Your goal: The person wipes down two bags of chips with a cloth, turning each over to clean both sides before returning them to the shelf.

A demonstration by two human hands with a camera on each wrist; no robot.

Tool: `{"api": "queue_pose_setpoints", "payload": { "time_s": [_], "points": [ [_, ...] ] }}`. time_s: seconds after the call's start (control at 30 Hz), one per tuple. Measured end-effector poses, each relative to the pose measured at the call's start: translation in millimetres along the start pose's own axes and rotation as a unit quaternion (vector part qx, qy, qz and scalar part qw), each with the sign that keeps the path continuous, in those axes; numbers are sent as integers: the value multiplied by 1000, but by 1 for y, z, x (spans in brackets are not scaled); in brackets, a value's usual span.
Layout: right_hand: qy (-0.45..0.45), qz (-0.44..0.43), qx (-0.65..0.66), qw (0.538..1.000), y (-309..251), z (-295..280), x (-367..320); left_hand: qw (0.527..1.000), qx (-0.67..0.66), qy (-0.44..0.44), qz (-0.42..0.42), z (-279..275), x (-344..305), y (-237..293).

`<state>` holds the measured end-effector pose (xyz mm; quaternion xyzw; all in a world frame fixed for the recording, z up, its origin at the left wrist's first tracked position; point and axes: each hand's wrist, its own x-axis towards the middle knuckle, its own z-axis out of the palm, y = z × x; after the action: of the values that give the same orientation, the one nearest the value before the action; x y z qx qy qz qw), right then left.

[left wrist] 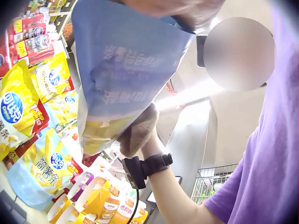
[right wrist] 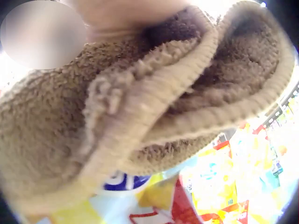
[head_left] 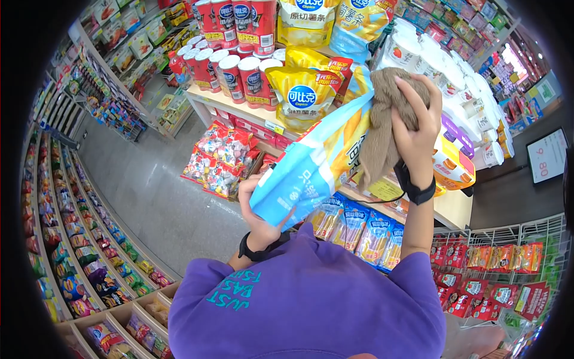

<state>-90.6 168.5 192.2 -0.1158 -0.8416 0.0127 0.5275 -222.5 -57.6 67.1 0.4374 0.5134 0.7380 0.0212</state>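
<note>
A large light-blue and yellow snack bag is held aslant in front of the chest, between the two hands. My left hand grips its lower left end, fingers curled round the edge. At the upper right end, my right hand holds a brown towel against the bag. From the left wrist, the printed blue face of the bag hides part of the towel. The right wrist view is filled by the towel's folded, stitched edges, with the bag's bright print below.
Yellow snack bags and red canisters stand on the shelf ahead. White cups are stacked to the right, with blue packs below. Bagged candy hangs at the left. A price sign and a wire rack are at the right.
</note>
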Motion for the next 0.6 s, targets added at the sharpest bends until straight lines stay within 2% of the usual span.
{"api": "queue_pose_setpoints", "payload": {
  "time_s": [0.03,0.07,0.13,0.2,0.23,0.27,0.33,0.4,0.47,0.5,0.53,0.6],
  "points": [
    [19,15,-15,1000,8,2,0,996,-64,16,-57,1,-5,-3],
    [39,29,-30,998,16,4,0,996,-64,13,-55,2,-9,-8],
    [68,56,-47,995,22,2,-6,963,-160,79,-204,3,-20,-16],
    [109,115,-29,987,4,1,-16,955,-178,92,-220,11,-25,-17],
    [94,126,0,988,-14,2,-25,946,-201,116,-224,17,-27,-15],
    [49,55,-29,997,-28,0,-36,937,-225,140,-229,21,-29,-14],
    [-54,-21,111,992,-68,-1,-60,930,-249,133,-237,25,-30,-15],
    [-137,-106,201,964,-97,-3,-88,922,-272,123,-246,31,-26,-9],
    [-142,-135,159,968,-95,-19,-84,889,-337,134,-279,37,-17,9],
    [-150,-164,119,968,-91,-27,-83,890,-333,138,-278,40,-20,11],
    [-72,-173,103,977,-68,-28,-75,891,-328,143,-278,43,-24,14],
    [55,-91,-71,992,-37,-57,-47,879,-364,136,-275,43,-25,19]
  ]
}}
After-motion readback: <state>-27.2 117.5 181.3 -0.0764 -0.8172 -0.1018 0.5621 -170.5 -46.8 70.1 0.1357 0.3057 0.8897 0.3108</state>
